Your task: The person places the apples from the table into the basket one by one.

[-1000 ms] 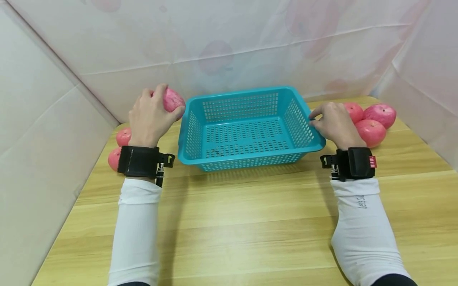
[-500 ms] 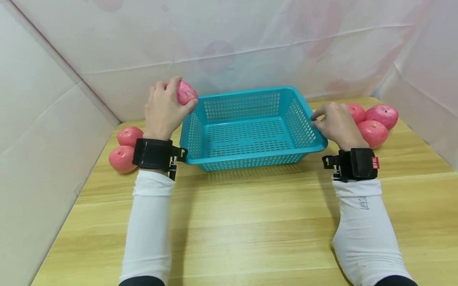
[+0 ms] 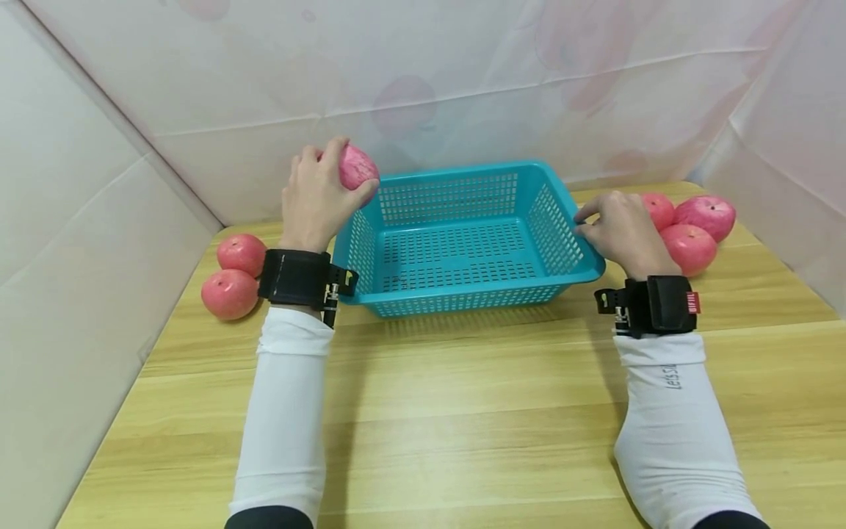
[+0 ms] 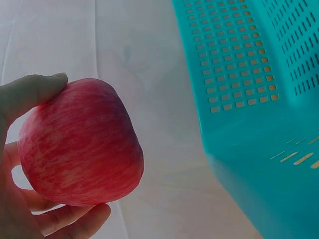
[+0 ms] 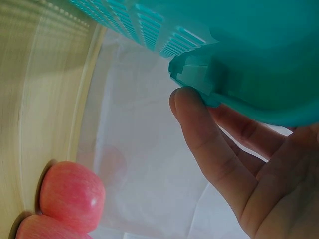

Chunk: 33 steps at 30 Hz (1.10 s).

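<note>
My left hand grips a streaked red-pink apple, thumb on one side and fingers on the other. It holds the fruit up at the left end of a turquoise plastic basket, overlapping the basket's back left corner in the head view. At the opposite end, my right hand pinches the basket's rim between thumb and fingers. The inside of the basket, with its slotted floor, holds nothing.
Two apples lie on the wooden table left of the basket. Three more apples sit together beyond my right hand. A pale patterned cloth wall stands close behind the basket, with further walls at both sides.
My left hand has carried its apple right and slightly up, to the basket's left end, uncovering the two apples at left. The right hand stays on the rim.
</note>
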Available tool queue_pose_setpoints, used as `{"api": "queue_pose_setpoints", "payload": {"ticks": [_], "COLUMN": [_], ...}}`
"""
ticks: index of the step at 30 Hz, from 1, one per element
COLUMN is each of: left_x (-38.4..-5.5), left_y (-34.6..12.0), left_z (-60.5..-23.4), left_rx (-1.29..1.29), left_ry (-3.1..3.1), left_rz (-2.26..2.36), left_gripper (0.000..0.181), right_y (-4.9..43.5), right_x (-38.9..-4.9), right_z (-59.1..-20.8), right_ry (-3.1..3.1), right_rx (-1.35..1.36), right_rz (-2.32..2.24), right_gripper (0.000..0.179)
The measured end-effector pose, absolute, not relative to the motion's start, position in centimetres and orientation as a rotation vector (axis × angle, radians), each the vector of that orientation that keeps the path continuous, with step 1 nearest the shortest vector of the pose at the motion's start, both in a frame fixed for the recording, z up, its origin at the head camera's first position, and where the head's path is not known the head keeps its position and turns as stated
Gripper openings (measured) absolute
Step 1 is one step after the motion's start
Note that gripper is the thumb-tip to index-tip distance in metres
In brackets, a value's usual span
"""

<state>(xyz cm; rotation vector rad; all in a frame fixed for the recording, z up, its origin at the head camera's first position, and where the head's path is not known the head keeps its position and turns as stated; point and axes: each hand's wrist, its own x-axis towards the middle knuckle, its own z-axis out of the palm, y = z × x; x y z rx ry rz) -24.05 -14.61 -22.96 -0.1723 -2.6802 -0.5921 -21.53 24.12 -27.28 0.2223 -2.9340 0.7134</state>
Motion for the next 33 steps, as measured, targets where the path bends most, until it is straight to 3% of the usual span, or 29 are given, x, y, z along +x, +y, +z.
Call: {"api": "queue_pose_setpoints", "payload": {"ticks": [33], "left_x": [-25.9], "left_y": [-12.7], "left_z": [-23.4], "left_rx": [-0.329], "left_ry": [-2.689], "left_rz": [-0.588], "left_gripper": [0.071], "right_y": [24.1], "right_x": [-21.7], "right_z": [-27.3], "right_ry": [-2.930], "right_rx": [0.233], "right_rz": [0.701], "right_gripper": [0.024]}}
